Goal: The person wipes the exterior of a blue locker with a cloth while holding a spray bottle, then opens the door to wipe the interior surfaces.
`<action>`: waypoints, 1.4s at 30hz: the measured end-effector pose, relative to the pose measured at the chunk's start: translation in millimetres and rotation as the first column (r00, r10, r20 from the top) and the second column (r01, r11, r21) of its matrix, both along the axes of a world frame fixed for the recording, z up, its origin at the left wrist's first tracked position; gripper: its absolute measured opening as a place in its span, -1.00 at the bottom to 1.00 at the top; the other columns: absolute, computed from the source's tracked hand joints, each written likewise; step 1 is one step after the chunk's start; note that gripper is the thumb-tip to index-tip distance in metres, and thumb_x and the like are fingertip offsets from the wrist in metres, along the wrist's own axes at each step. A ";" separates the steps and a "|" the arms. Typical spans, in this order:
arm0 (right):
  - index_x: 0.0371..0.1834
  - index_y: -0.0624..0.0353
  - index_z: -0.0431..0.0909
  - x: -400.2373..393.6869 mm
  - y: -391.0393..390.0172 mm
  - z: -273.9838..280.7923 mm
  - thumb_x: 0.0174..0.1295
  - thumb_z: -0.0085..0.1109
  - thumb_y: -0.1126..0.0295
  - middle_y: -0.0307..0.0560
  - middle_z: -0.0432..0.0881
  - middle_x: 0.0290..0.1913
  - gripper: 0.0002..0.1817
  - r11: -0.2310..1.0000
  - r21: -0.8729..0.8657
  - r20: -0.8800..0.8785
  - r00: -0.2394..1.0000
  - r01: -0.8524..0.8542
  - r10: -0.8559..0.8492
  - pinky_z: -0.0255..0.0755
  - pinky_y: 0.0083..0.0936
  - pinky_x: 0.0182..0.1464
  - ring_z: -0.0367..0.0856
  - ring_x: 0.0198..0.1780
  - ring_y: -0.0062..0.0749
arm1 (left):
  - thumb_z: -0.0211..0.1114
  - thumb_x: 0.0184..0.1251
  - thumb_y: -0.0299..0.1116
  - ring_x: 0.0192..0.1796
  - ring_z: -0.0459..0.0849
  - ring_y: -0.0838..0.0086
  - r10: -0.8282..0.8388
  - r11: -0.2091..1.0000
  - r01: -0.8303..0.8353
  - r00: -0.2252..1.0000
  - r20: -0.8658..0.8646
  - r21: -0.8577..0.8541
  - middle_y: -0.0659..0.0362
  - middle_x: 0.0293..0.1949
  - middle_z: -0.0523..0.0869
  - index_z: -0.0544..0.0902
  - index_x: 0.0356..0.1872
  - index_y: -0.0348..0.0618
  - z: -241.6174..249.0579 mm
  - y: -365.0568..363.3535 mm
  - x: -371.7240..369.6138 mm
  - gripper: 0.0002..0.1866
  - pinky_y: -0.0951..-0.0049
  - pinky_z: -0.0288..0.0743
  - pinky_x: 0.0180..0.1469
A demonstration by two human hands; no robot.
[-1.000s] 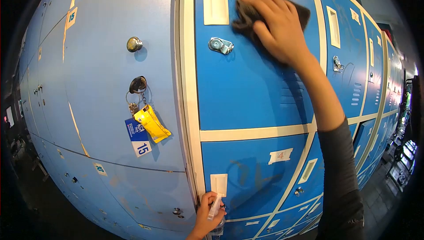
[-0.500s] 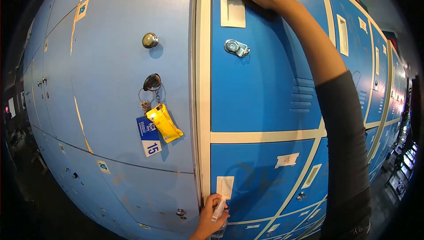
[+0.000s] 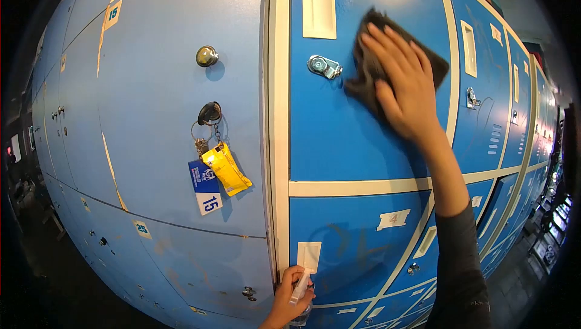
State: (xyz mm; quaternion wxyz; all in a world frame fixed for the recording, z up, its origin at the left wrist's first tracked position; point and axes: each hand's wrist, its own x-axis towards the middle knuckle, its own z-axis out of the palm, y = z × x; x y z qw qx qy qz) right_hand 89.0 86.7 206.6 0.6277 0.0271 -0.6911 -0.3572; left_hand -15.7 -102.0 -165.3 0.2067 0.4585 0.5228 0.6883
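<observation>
A dark cloth (image 3: 433,56) lies flat against the upper blue locker door (image 3: 339,135), pressed there by my right hand (image 3: 405,81). The cloth is to the right of the metal latch (image 3: 325,67) and the cream recessed handle (image 3: 319,7). Low in the view, my left hand (image 3: 290,302) is closed around a clear spray bottle (image 3: 301,288), beside the cream handle (image 3: 310,253) of the locker labelled 4.
Paler lockers stand at the left, with a round knob (image 3: 206,56). Keys with a yellow packet (image 3: 226,169) and a blue and white tag 15 (image 3: 204,187) hang from a lock. More blue lockers run back at the right.
My right hand and the cloth have moved down and right from the top handle to the middle of the upper door. My left hand stays where it was with the bottle.
</observation>
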 end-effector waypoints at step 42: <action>0.19 0.10 0.46 -35.9 -9.1 149.3 0.17 -0.10 0.16 0.01 0.42 0.33 -0.48 0.999 -0.026 -0.222 0.975 -0.037 0.031 0.08 -0.02 0.33 0.30 0.37 -0.09 | 0.24 0.12 -0.75 -0.21 0.63 0.40 0.022 0.999 -0.022 1.000 -0.019 0.031 0.06 -0.17 0.52 0.21 0.18 -0.16 -0.1 0.1 0.5 -0.39 0.38 0.65 -0.19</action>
